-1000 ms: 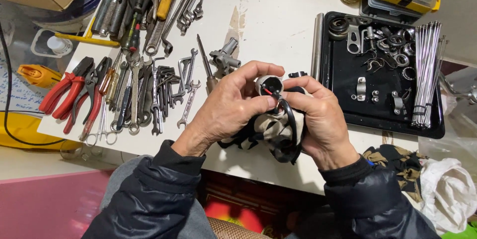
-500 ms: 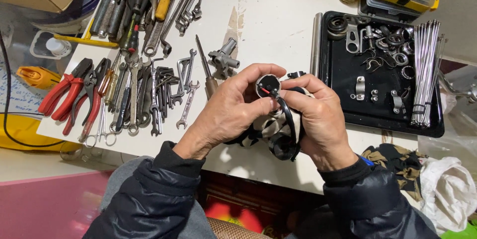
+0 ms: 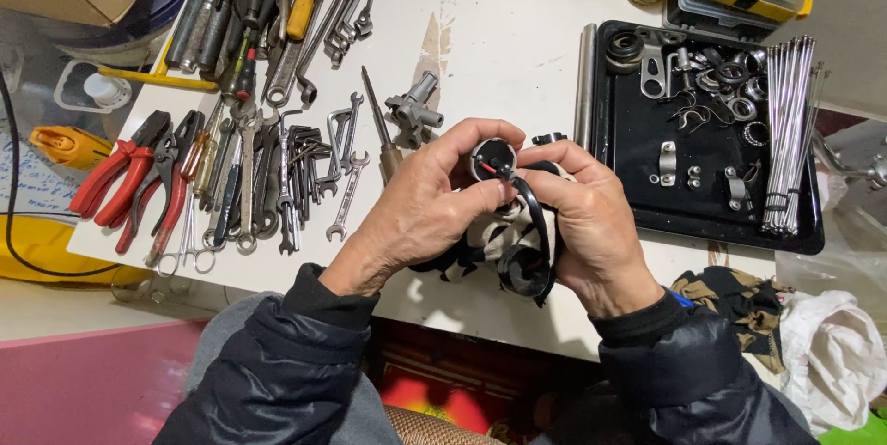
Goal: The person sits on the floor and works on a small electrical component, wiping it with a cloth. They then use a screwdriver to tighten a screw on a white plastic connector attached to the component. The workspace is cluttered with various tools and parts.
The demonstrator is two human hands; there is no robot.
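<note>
Looking down from a head-worn camera, the view shows two bare hands meeting at the centre of the frame above a white worktable (image 3: 517, 29). The left hand (image 3: 420, 214) and right hand (image 3: 591, 223) both close around a small round black-and-silver part with a red wire (image 3: 492, 160), wrapped in a black-and-white cloth (image 3: 499, 242) with a black cable looping below. The work looks mid-way: the part is in hand and not set down, and how much is left cannot be told. Red-handled pliers (image 3: 120, 177) and steel spanners (image 3: 286, 177) lie at the left; a black tray of metal fittings (image 3: 637, 131) sits at the upper right.
</note>
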